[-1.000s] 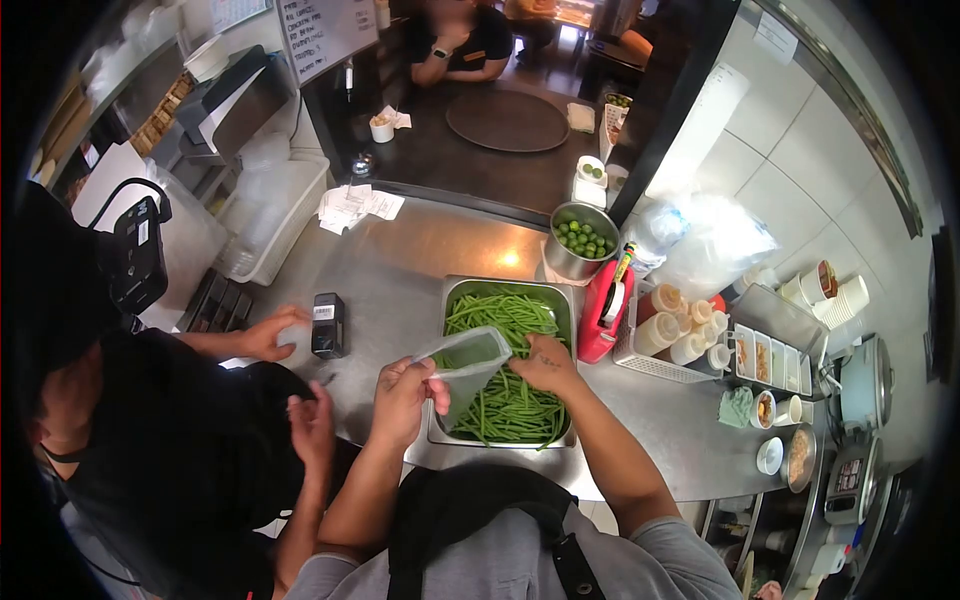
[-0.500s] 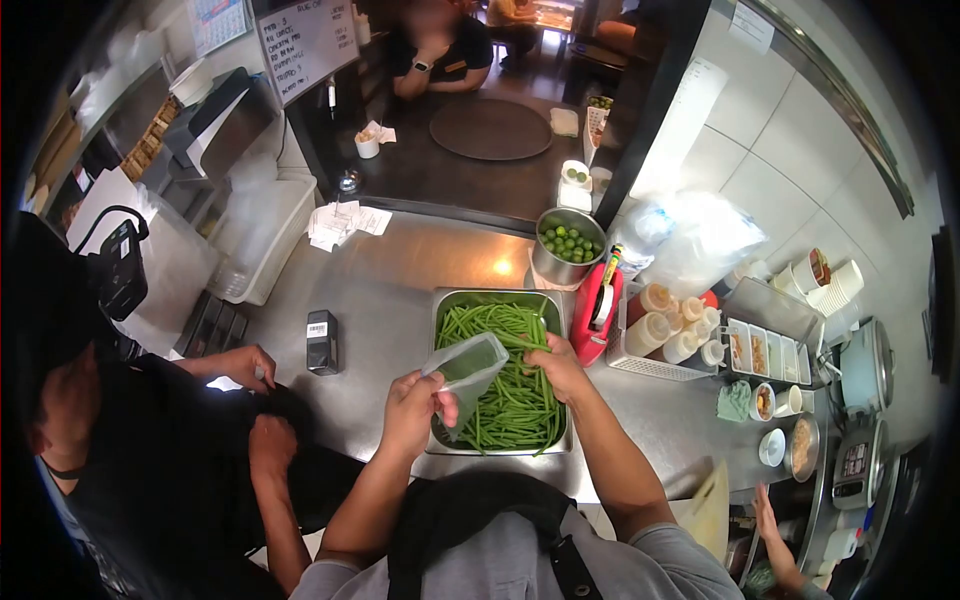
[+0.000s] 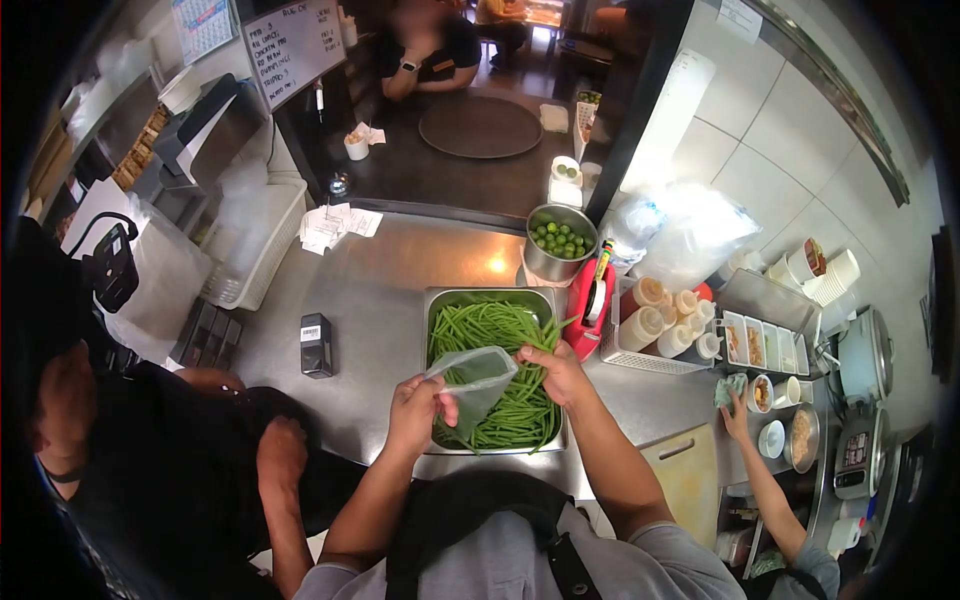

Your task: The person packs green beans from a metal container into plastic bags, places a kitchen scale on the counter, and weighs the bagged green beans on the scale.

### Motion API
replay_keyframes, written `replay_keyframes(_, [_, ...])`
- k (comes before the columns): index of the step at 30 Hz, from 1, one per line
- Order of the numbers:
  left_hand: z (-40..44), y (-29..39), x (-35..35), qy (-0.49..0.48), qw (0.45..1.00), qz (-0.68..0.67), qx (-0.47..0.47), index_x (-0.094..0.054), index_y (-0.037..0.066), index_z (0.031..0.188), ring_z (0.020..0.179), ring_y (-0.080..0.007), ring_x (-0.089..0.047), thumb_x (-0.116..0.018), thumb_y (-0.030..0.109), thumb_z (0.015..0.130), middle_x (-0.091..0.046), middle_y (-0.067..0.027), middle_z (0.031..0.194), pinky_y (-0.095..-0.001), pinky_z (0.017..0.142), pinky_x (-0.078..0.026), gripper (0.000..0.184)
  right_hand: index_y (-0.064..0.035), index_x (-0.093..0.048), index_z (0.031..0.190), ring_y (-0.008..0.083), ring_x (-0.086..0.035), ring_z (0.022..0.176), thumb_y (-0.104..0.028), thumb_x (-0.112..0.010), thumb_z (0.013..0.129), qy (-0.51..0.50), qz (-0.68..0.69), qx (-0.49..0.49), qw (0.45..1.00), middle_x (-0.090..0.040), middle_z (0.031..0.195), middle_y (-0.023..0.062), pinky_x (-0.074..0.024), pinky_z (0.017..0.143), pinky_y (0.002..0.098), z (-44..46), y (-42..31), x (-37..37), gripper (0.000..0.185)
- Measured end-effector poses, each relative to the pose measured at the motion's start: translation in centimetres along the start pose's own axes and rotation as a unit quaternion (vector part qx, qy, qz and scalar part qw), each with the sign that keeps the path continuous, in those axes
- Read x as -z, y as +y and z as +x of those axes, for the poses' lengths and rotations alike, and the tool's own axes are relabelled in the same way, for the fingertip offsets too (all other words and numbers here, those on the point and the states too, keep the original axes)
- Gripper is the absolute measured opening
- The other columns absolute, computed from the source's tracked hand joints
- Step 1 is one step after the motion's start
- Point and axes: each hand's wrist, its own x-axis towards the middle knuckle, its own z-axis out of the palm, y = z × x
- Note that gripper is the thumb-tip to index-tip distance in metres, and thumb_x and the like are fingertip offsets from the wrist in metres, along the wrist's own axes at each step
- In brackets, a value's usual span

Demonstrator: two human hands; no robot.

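A metal tray (image 3: 432,325) full of long green beans (image 3: 490,325) stands on the steel counter in front of me. My left hand (image 3: 418,408) pinches the rim of a clear plastic bag (image 3: 478,385), whose mouth is open over the beans. Its lower part hangs against the tray's near left side. At the tray's right side my right hand (image 3: 558,374) is closed on some green beans, just right of the bag's mouth. The bean ends stick out above my fingers.
A black box (image 3: 316,346) stands left of the tray. Right of it are a red tape dispenser (image 3: 590,310), a pot of green limes (image 3: 560,240) and a bottle basket (image 3: 650,360). A co-worker sits at left; another's hand (image 3: 738,415) touches a green cloth (image 3: 728,388).
My right hand has drawn up a bunch of beans beside the bag. At the right, another person's arm has come in and reached the cloth. The left co-worker's hands have moved back from the counter.
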Motion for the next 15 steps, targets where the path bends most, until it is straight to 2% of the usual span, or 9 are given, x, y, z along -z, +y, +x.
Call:
replay_keyframes(3, [0.1,-0.2,0.4,-0.001,1.000,0.002,-0.006,-0.051,0.002,0.072,0.045,-0.0222,-0.051,-0.051,0.015,0.086,-0.053,-0.0090,0.061,-0.0344,0.046,-0.045,0.019,-0.0044,-0.058,0.095,0.0170,-0.060,0.075,-0.010,-0.067,0.083,0.031,-0.020,-0.014,0.999,-0.061,0.079,0.0051,-0.0480,0.075,0.0310,-0.2,0.7,0.2,0.016])
replay_keyframes(5, [0.0,-0.3,0.6,-0.002,1.000,0.003,-0.009,-0.051,0.002,0.074,0.045,-0.0221,-0.051,-0.051,0.015,0.086,-0.053,-0.0088,0.061,-0.0345,0.046,-0.045,0.018,-0.0062,-0.057,0.092,0.0177,-0.059,0.072,-0.014,-0.065,0.086,0.026,0.056,-0.017,0.998,-0.058,0.075,0.0041,-0.0487,0.072,0.0316,-0.3,1.5,0.4,0.013])
replay_keyframes(7, [-0.2,0.0,0.5,0.005,1.000,-0.012,-0.014,-0.053,0.000,0.076,0.047,-0.0195,-0.053,-0.050,0.016,0.088,-0.056,-0.0107,0.060,-0.0309,0.048,-0.046,0.020,-0.0073,-0.056,0.090,0.0170,-0.058,0.071,-0.017,-0.065,0.086,0.028,0.035,-0.010,0.999,-0.057,0.073,0.0036,-0.0481,0.070,0.0313,-0.6,2.0,0.1,0.014])
replay_keyframes(12, [-0.1,-0.7,0.6,0.006,1.000,-0.024,-0.006,-0.051,0.002,0.075,0.046,-0.0222,-0.052,-0.051,0.015,0.085,-0.053,-0.0088,0.061,-0.0335,0.046,-0.045,0.016,-0.0093,-0.052,0.084,0.0153,-0.053,0.063,-0.024,-0.062,0.089,0.036,0.003,0.031,0.999,-0.052,0.068,0.0015,-0.0461,0.062,0.0308,-0.7,1.6,-0.5,0.019])
replay_keyframes(14, [-0.1,-0.7,0.7,0.004,1.000,-0.028,-0.006,-0.051,0.002,0.075,0.046,-0.0224,-0.052,-0.051,0.014,0.085,-0.054,-0.0092,0.062,-0.0334,0.046,-0.045,0.016,-0.0099,-0.051,0.082,0.0139,-0.050,0.055,-0.020,-0.063,0.089,0.019,0.115,0.044,0.992,-0.046,0.063,0.0005,-0.0439,0.052,0.0296,-0.7,0.6,-0.8,0.017])
replay_keyframes(15, [-0.1,-0.7,0.7,0.002,1.000,-0.020,-0.009,-0.051,0.002,0.075,0.045,-0.0225,-0.052,-0.051,0.015,0.085,-0.055,-0.0102,0.063,-0.0333,0.046,-0.046,0.016,-0.0099,-0.051,0.082,0.0139,-0.050,0.055,-0.020,-0.063,0.089,0.020,0.115,0.043,0.992,-0.046,0.063,0.0005,-0.0439,0.052,0.0296,-0.8,0.1,-1.1,0.017])
